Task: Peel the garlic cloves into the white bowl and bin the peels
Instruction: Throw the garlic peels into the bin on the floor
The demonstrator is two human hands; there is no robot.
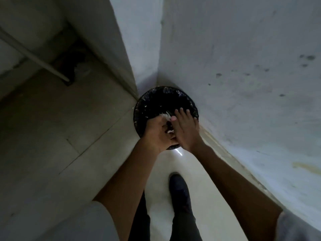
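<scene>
A round black bin (pixel 152 100) lined with a dark bag stands on the floor in a wall corner. Both my hands are over its near rim. My left hand (pixel 157 131) is cupped with curled fingers around pale garlic peels (pixel 165 116); more bits show at its palm. My right hand (pixel 185 129) lies against the left with straight fingers, brushing across it. A few peel flecks stick to the bin's liner. No bowl or cloves are in view.
White walls (pixel 243 66) meet right behind the bin. A cabinet side (pixel 97 40) and a pipe (pixel 34 58) stand to the left over a tiled floor (pixel 60 127). My dark shoe (pixel 178 186) is planted just short of the bin.
</scene>
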